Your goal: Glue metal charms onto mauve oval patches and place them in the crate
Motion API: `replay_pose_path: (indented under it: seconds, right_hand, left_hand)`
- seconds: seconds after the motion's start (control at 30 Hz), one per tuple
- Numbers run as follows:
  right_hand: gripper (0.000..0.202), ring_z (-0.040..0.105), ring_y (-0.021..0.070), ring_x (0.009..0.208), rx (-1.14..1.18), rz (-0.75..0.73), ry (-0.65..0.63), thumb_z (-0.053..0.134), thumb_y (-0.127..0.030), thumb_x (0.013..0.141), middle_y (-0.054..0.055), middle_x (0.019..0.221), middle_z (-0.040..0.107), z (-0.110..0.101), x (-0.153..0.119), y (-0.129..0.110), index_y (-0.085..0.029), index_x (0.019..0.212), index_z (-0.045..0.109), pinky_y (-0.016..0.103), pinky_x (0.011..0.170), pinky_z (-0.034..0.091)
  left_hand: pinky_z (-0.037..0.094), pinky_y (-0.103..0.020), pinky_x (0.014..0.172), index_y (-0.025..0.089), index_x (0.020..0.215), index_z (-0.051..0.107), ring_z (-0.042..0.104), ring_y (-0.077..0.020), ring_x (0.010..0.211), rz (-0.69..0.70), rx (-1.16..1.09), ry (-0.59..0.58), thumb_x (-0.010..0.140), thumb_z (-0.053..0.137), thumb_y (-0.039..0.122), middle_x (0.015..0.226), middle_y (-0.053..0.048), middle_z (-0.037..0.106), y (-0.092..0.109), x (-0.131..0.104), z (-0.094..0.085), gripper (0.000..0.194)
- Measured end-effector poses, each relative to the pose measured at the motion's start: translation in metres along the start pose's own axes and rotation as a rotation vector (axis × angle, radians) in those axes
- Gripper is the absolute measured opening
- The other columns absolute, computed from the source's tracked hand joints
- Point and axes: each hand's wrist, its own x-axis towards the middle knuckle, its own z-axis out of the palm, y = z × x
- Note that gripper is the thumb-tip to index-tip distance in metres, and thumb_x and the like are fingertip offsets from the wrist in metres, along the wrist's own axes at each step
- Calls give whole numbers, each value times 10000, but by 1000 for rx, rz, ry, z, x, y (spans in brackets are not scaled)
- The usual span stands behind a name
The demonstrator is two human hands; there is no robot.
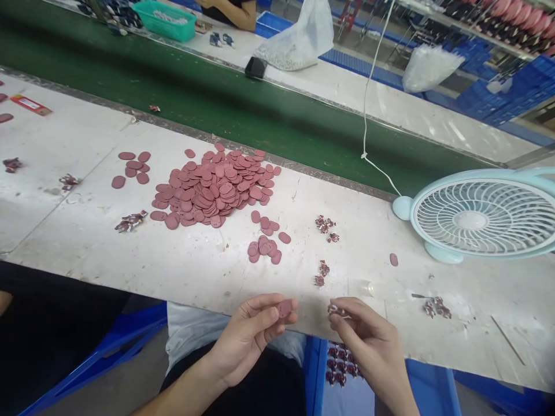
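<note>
My left hand (255,332) pinches a dark red oval disc (285,309) between thumb and fingers, just over the table's near edge. To its right, my right hand (368,335) holds a small brown and white figure piece (337,311) at its fingertips. The two hands are apart. A large pile of red oval discs (217,188) lies on the white table beyond my left hand, with a smaller group of discs (264,248) nearer. Small figure pieces (324,223) lie in clusters beyond my right hand, and more figure pieces (437,307) lie to its right.
A light blue fan (472,219) stands at the right. Below the table edge, a blue crate (318,375) holds rows of figure pieces. A green conveyor belt (260,136) runs behind the table. Across it are a green basket (167,22) and another person's arm (234,13).
</note>
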Motion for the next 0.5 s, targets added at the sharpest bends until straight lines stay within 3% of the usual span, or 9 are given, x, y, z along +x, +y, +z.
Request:
replay_pose_path:
  seconds: [0.17,0.3,0.5]
  right_hand:
    - [173,735,203,947,373,-28,-45,705,-221,913,67,1137,715,26,-15,-26,-309,1052,757,262,733,627]
    - [215,707,158,905,383,-90,-75,704,-174,907,37,999,699,45,-14,-46,-325,1037,785,234,761,615]
    - [186,665,122,694,375,-21,-95,718,-206,906,13,862,717,58,-10,-47,-337,1012,797,237,657,607]
  left_hand:
    - [569,-182,730,197,969,805,773,-198,960,41,51,-38,794,831,212,1104,-107,808,-5,0,1,178]
    - [573,-186,702,221,954,809,770,-194,956,132,154,-41,785,840,232,1072,-80,819,-6,0,0,172]
    - [580,-219,722,233,958,792,756,-164,898,235,217,-105,779,842,202,1072,-63,818,-8,-2,0,189]
